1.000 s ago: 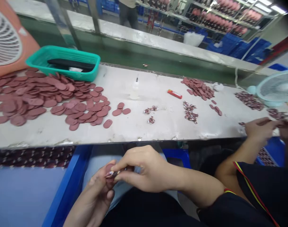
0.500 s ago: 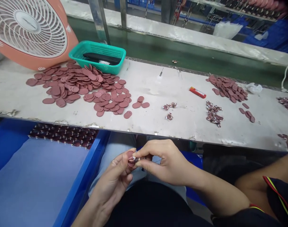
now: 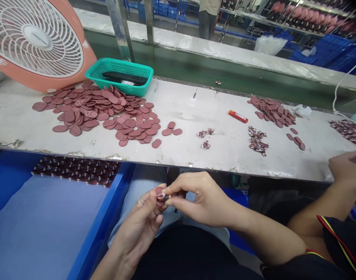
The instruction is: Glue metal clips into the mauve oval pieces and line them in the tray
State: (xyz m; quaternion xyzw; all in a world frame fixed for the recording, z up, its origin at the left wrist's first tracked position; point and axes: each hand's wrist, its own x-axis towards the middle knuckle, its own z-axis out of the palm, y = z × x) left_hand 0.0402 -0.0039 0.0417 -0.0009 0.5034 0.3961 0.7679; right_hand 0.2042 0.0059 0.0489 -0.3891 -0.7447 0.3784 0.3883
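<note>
Held over my lap, my left hand [image 3: 138, 223] pinches a flat reddish-brown oval piece [image 3: 159, 190] between thumb and fingers. My right hand [image 3: 202, 200] meets it from the right, thumb and forefinger closed on a small dark-and-white ornament [image 3: 164, 197] that lies against the oval. Fingertips cover much of both parts, so how they join cannot be made out. On the table above, a big heap of the same oval pieces [image 3: 107, 103] spreads to the left. Small loose ornaments [image 3: 206, 144] lie nearer the middle, and a cluster of ornaments [image 3: 258, 140] sits to their right.
An orange fan [image 3: 92, 58] and a green basket [image 3: 148, 83] stand at the left. A red lighter-like stick [image 3: 238, 116] lies mid-table. Below left, a blue bin [image 3: 107, 217] holds rows of finished-looking pieces. A co-worker's hand [image 3: 347, 169] is at the right edge.
The camera view has tilted up and turned slightly right. My hands keep nearly the same pinch. The co-worker's hand has come further into view at the right.
</note>
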